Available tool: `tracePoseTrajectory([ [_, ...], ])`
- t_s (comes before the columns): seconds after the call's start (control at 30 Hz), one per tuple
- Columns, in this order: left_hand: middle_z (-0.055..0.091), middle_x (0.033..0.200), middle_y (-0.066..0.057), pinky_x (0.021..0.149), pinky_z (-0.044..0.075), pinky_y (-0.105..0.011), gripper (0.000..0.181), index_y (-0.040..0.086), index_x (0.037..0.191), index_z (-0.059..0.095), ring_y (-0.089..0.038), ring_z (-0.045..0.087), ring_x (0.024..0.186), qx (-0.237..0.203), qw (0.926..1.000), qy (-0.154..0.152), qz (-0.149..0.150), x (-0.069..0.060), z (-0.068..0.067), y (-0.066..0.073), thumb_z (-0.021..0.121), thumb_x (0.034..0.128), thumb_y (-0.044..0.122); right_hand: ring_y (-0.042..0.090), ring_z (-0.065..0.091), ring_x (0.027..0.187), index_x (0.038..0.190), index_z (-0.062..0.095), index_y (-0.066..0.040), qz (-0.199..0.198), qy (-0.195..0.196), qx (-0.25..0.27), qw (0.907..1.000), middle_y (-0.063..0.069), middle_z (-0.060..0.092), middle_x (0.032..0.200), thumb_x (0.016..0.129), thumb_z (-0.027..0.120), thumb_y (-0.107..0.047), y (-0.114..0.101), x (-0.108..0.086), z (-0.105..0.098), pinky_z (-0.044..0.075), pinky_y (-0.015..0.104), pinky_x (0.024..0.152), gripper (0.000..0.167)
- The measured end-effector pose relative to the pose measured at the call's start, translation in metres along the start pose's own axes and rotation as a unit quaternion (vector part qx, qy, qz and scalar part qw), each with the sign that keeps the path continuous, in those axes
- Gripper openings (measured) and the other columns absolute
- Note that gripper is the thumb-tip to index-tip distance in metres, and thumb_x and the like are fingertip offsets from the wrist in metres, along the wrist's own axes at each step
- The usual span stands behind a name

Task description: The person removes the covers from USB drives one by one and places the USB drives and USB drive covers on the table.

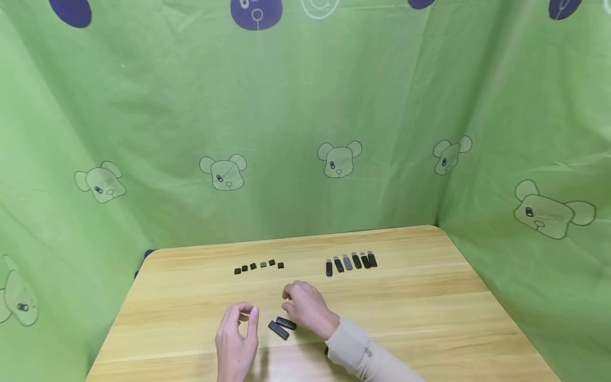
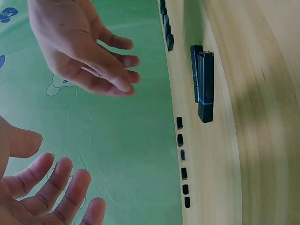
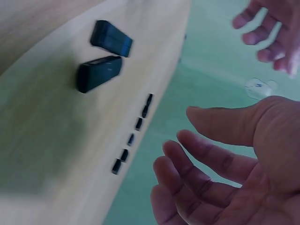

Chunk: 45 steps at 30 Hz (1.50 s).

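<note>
Two dark capped USB flash drives lie close together on the table between my hands: one flash drive [image 1: 279,330] is nearer, and the other flash drive [image 1: 286,322] lies just behind it, partly beside the right hand. My left hand [image 1: 237,339] hovers left of them with thumb and fingers loosely bent and a gap between them. Above and right of the pair is my right hand [image 1: 307,306], its fingers relaxed. The right wrist view shows nothing between the thumb and fingers of the right hand [image 3: 215,159], and in the left wrist view the left hand [image 2: 51,187] is likewise bare.
Farther back on the left stands a row of several small dark caps [image 1: 253,266]. At the back right, several uncapped flash drives [image 1: 348,262] are lined up, one greyer. A small dark object [image 1: 326,350] shows beside the right sleeve. Green curtains [image 1: 286,106] surround the wooden table [image 1: 429,307].
</note>
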<state>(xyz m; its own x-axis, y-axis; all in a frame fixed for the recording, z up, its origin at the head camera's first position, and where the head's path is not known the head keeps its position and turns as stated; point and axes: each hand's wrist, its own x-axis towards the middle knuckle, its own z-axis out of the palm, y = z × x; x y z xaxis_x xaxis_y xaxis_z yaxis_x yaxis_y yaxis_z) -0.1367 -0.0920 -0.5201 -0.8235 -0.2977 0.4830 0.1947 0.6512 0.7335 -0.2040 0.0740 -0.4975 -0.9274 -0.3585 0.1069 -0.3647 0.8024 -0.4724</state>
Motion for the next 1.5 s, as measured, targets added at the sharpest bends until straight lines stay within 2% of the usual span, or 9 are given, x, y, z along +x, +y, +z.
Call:
tracePoseTrajectory([
  [0.27,0.07,0.088,0.005,0.075,0.053,-0.028,0.004,0.013,0.095,0.068,-0.008,0.062,0.08,-0.002,0.9999,-0.006,-0.008,0.0,-0.001,-0.003,0.072,0.0931,0.014,0.014,0.059,0.074,0.095,0.073,-0.002,0.018,-0.047,-0.006,0.9987,0.007,0.071,0.089,0.083,0.078,-0.011,0.006,0.009,0.021,0.052,0.029,0.068,0.016],
  [0.4,0.07,0.087,0.005,0.074,0.053,-0.029,0.004,0.014,0.094,0.068,-0.009,0.062,0.079,0.001,1.0,-0.001,-0.009,0.0,-0.001,-0.006,0.072,0.0931,0.013,0.013,0.054,0.068,0.085,0.069,-0.004,0.022,-0.066,-0.006,0.9975,0.004,0.067,0.082,0.083,0.078,-0.01,0.009,0.008,0.029,0.049,0.026,0.062,0.011],
  [0.67,0.07,0.088,0.005,0.075,0.053,-0.028,0.005,0.013,0.095,0.069,-0.009,0.062,0.08,0.002,0.9998,-0.008,-0.016,0.001,-0.002,-0.007,0.07,0.0957,0.018,0.011,0.049,0.067,0.076,0.064,-0.01,0.017,-0.066,-0.039,0.9969,-0.002,0.058,0.075,0.084,0.079,-0.017,0.013,0.006,0.038,0.043,0.026,0.057,0.019],
  [1.1,0.07,0.088,0.006,0.075,0.051,-0.026,0.005,0.015,0.094,0.068,-0.008,0.062,0.08,0.003,0.9995,-0.015,-0.026,0.0,-0.002,-0.007,0.069,0.0964,0.018,0.01,0.046,0.063,0.073,0.063,-0.011,0.028,-0.077,-0.038,0.9959,-0.004,0.055,0.072,0.085,0.079,-0.019,0.012,0.004,0.043,0.04,0.024,0.055,0.022],
  [1.33,0.07,0.088,0.004,0.075,0.052,-0.029,0.005,0.014,0.094,0.069,-0.01,0.062,0.08,0.0,0.9992,-0.019,-0.035,0.0,-0.003,-0.006,0.069,0.0966,0.018,0.011,0.046,0.062,0.075,0.063,-0.008,0.046,-0.086,-0.03,0.9948,-0.002,0.054,0.07,0.085,0.08,-0.016,0.009,0.003,0.045,0.04,0.024,0.055,0.021],
  [1.5,0.07,0.088,0.003,0.074,0.053,-0.032,0.004,0.014,0.093,0.069,-0.01,0.062,0.08,0.001,0.9991,-0.02,-0.038,0.001,-0.002,-0.007,0.069,0.0965,0.017,0.01,0.046,0.055,0.075,0.061,-0.008,0.053,-0.093,-0.016,0.9941,-0.003,0.054,0.064,0.086,0.079,-0.016,0.009,0.003,0.045,0.04,0.024,0.05,0.022],
])
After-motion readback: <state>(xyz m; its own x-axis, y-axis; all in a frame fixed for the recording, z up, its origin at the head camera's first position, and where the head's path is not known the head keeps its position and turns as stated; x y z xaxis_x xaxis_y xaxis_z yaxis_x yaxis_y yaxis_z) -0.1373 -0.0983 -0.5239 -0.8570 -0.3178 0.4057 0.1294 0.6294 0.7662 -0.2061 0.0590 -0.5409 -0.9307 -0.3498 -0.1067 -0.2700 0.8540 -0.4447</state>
